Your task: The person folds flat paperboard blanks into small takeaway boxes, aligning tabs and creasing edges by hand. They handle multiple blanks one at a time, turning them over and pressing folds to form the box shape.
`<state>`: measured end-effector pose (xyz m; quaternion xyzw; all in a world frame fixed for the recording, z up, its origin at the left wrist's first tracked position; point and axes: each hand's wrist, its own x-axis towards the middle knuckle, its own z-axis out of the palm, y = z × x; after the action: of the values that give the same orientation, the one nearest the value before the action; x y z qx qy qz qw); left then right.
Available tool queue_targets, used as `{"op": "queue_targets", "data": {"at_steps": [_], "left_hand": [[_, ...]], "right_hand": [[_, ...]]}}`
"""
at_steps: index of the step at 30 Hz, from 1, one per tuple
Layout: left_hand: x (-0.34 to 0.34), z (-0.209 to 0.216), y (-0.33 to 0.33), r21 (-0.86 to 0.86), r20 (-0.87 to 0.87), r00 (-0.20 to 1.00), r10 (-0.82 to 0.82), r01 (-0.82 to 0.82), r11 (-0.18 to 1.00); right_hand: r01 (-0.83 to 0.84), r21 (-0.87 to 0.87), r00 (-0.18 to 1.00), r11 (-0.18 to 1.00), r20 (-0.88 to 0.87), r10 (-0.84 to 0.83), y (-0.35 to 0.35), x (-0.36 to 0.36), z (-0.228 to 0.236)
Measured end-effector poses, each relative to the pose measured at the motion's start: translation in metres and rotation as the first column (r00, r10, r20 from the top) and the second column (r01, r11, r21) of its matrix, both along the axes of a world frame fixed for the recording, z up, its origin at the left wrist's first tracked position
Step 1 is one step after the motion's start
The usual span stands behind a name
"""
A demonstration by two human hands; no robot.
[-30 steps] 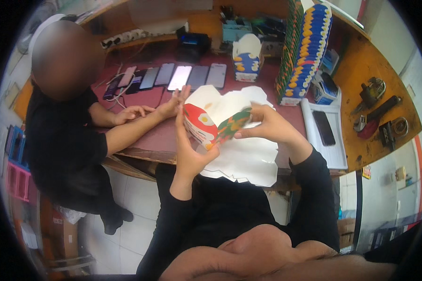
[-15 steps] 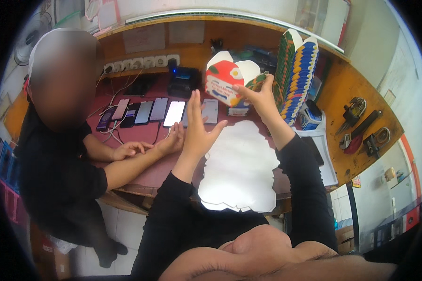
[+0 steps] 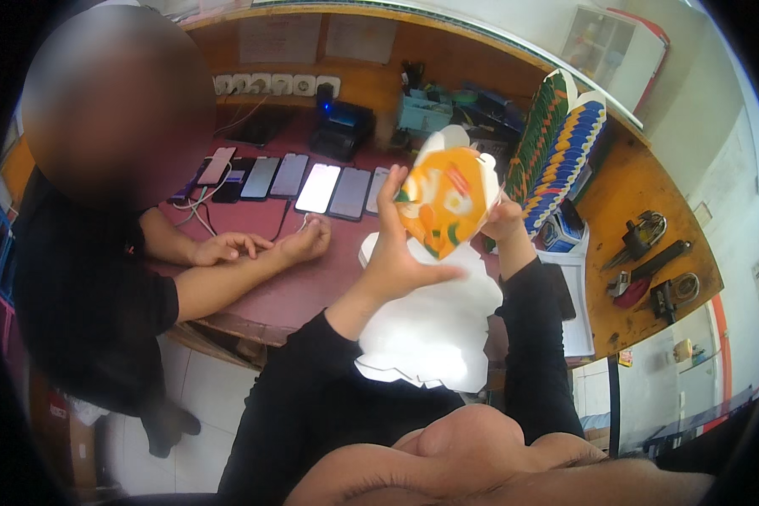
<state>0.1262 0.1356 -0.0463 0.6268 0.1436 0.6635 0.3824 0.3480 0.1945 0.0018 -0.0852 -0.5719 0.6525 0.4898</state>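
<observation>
A folded paper food box point(image 3: 452, 204), orange with printed pictures on the side facing me and white flaps on top, is tilted in front of me. My right hand point(image 3: 504, 221) grips its right edge, fingers partly hidden behind it. Against the box's left side rests my left hand point(image 3: 396, 257), fingers stretched upward and the blurred thumb reaching out below the box. Under both hands lies a pile of flat white card blanks point(image 3: 422, 333) at the table's near edge.
Tall stacks of nested boxes, one green point(image 3: 533, 139) and one blue and yellow point(image 3: 572, 152), lean at the right. Several phones point(image 3: 318, 188) lie across the red tabletop point(image 3: 266, 291). A co-worker's hand point(image 3: 305, 243) rests at left. Padlocks and tools point(image 3: 645, 232) sit at far right.
The box has turned from its red side to an orange side and come lower and nearer. My left hand has moved right to meet it. My head view has shifted slightly.
</observation>
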Motion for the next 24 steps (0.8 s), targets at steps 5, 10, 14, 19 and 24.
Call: {"op": "queue_targets", "data": {"at_steps": [5,10,14,19,24], "left_hand": [[-0.003,0.011,-0.01,0.502,-0.001,0.699,0.715,-0.617,0.605],[-0.007,0.007,-0.025,0.716,0.059,0.55,0.833,-0.605,0.348],[0.006,0.007,-0.05,0.773,0.101,0.58,0.808,-0.557,0.303],[0.006,0.005,-0.072,0.786,0.11,0.515,0.85,-0.568,0.243],[0.004,-0.003,-0.088,0.812,0.092,0.455,0.886,-0.55,0.198]], "right_hand": [[0.41,0.166,0.87,0.897,0.224,-0.439,-0.049,-0.015,0.024],[0.458,0.613,0.756,0.645,0.114,-0.645,-0.127,-0.023,0.04],[0.536,0.722,0.431,0.437,0.211,-0.877,-0.169,-0.037,0.031],[0.445,0.791,0.368,0.42,0.265,-0.891,-0.187,-0.035,0.04],[0.434,0.617,0.512,0.657,0.431,-0.743,-0.197,-0.032,0.057]]}}
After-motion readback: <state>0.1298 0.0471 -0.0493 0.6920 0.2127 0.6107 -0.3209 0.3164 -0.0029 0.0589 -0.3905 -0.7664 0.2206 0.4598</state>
